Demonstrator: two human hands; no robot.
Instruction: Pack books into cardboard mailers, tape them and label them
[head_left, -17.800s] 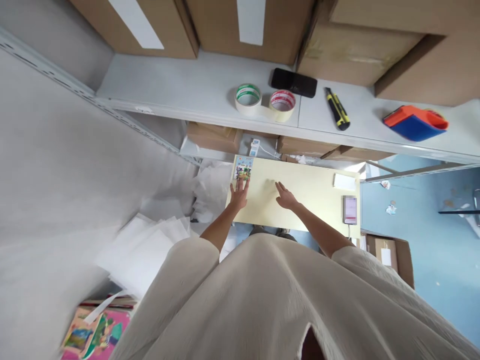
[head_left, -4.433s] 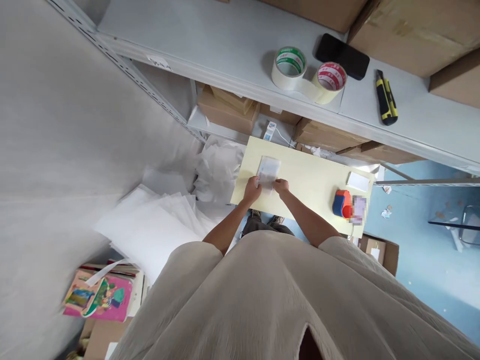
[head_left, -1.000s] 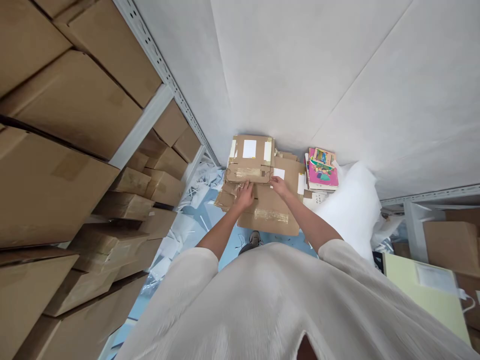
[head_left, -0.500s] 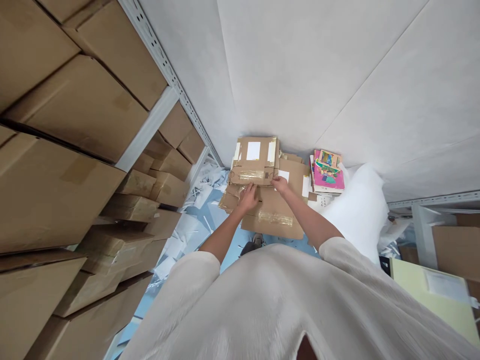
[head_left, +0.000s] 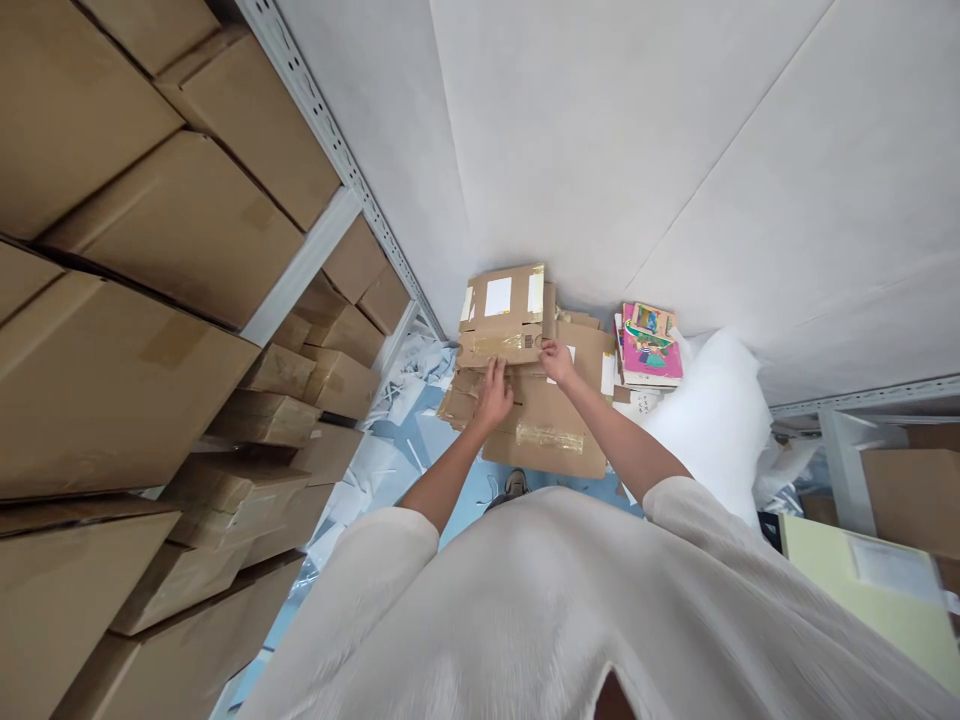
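Observation:
A flattened cardboard box (head_left: 491, 322) with white labels and shiny tape lies uppermost on a pile by the wall. My left hand (head_left: 495, 397) is at its near edge, fingertips closed on the rim; the thumb side is partly hidden. At the near right corner, my right hand (head_left: 556, 362) pinches the same box between thumb and fingers. Under and in front of it spreads a larger flattened carton (head_left: 551, 420) with a strip of tape. More folded cardboard (head_left: 459, 395) sticks out at the left of the pile.
Shelving with several cardboard boxes (head_left: 172, 220) rises on the left. Paper scraps (head_left: 375, 465) litter the blue floor. Right of the pile are picture books (head_left: 651, 350) and a bulky white foam-like roll (head_left: 716, 420). A pale yellow panel (head_left: 862, 590) stands at the lower right.
The upper flattened box has shifted slightly left and toward the wall, turning a little, with both hands still at its near edge. The view has moved slightly too.

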